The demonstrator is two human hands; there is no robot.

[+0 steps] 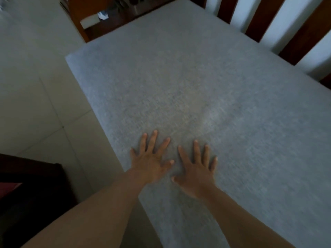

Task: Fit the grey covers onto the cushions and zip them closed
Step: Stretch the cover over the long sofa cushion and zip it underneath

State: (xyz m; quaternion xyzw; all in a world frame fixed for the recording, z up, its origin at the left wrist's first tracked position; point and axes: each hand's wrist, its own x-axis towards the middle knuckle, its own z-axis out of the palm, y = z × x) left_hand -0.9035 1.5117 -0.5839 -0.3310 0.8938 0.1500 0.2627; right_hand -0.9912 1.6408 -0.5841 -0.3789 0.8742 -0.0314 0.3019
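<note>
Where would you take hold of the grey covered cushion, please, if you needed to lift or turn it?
Probably at its long left edge, coming in from the tiled-floor side. That edge is free and overhangs nothing visible, while wooden slats crowd the right. The left hand and right hand lie flat on the grey covered cushion, which offers only its broad top, nothing to pinch.

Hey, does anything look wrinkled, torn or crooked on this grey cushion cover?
Nothing stands out. The grey cover lies smooth, without visible tears, under the flat left hand and right hand. No zip is in view.

Left hand [151,161] beside right hand [197,169] on cushion [206,86].
</note>
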